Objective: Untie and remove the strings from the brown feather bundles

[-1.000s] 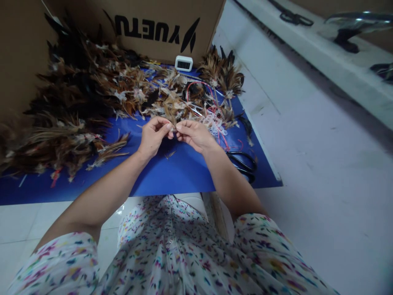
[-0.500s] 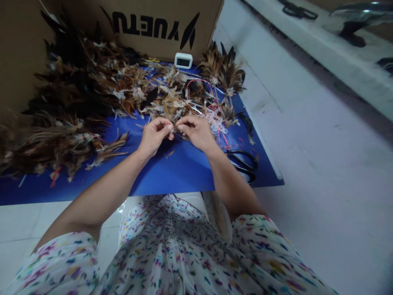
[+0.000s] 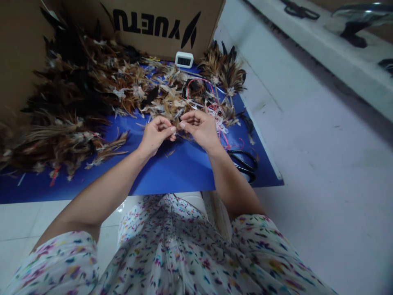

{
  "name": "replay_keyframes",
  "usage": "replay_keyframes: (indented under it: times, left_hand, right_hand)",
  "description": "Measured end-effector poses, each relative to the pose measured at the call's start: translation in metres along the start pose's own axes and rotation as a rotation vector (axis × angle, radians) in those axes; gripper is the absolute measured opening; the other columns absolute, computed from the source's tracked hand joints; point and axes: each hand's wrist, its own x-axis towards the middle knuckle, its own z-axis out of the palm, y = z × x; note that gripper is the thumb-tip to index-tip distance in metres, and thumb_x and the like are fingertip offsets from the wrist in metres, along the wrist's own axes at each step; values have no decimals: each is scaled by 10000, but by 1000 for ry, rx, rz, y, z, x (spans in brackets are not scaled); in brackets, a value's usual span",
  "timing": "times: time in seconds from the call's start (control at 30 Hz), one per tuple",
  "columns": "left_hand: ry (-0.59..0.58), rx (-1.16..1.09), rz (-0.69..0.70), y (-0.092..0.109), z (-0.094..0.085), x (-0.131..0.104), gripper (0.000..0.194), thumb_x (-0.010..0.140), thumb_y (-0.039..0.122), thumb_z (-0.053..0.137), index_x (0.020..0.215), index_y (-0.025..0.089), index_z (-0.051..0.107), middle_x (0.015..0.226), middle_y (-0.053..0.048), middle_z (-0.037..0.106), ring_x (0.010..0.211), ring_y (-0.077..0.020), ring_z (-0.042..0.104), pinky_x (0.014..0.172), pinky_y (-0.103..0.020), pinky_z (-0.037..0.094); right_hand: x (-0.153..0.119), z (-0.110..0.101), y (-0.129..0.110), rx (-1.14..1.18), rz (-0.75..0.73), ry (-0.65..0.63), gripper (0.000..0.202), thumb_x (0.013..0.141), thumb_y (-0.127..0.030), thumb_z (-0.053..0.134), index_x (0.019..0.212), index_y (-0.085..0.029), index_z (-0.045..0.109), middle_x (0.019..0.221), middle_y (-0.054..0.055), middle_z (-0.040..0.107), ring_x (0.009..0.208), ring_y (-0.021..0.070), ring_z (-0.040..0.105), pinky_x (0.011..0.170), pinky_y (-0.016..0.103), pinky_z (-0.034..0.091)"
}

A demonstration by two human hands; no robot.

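My left hand [image 3: 156, 136] is closed in a pinch over the blue tabletop [image 3: 172, 176]. A small pale tuft, which looks like the base of a feather, shows at its thumb tip. A short way to the right, my right hand [image 3: 201, 129] has its thumb and fingers drawn together; anything between them is too small to make out. Brown and cream feathers [image 3: 167, 100] lie in a loose heap just beyond both hands. Beside the right hand is a tangle of white and pink string [image 3: 219, 119]. Black-handled scissors [image 3: 244, 164] rest near the right forearm.
Large bundles of brown and dark feathers [image 3: 70, 143] cover the left side. Another bundle [image 3: 225, 71] stands at the back right. A white digital timer [image 3: 184, 60] leans near a cardboard box [image 3: 202, 37]. A pale ledge [image 3: 331, 53] runs along the upper right.
My hands, whose fingertips were nearly touching, are now slightly farther apart. The right hand has shifted a little to the right and up; the left has barely moved.
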Motion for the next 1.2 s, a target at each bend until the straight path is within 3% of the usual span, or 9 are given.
replay_keyframes:
  times: [0.43, 0.83, 1.2]
  left_hand:
    - [-27, 61, -35, -2, -3, 0, 541, 554, 484, 939, 769, 172, 553, 577, 29, 646, 465, -93, 614, 486, -203, 529]
    - [-29, 134, -75, 3, 1, -2, 399, 602, 318, 937, 727, 138, 603, 532, 10, 632, 449, -104, 610, 468, -202, 521]
    - [-86, 205, -25, 0, 2, -2, 345, 620, 278, 926, 708, 126, 630, 547, 6, 623, 434, -94, 593, 448, -196, 497]
  right_hand:
    - [-2, -5, -6, -156, -87, -6, 135, 764, -238, 687, 892, -210, 657, 839, 5, 691, 790, 154, 635, 740, 310, 522]
    - [-8, -6, -10, -322, -242, -71, 76, 841, -252, 653, 913, -228, 659, 853, 3, 695, 795, 166, 615, 756, 320, 503]
    - [-9, -6, -10, -427, -365, -147, 105, 856, -155, 601, 916, -226, 647, 840, 7, 668, 787, 167, 600, 762, 314, 483]
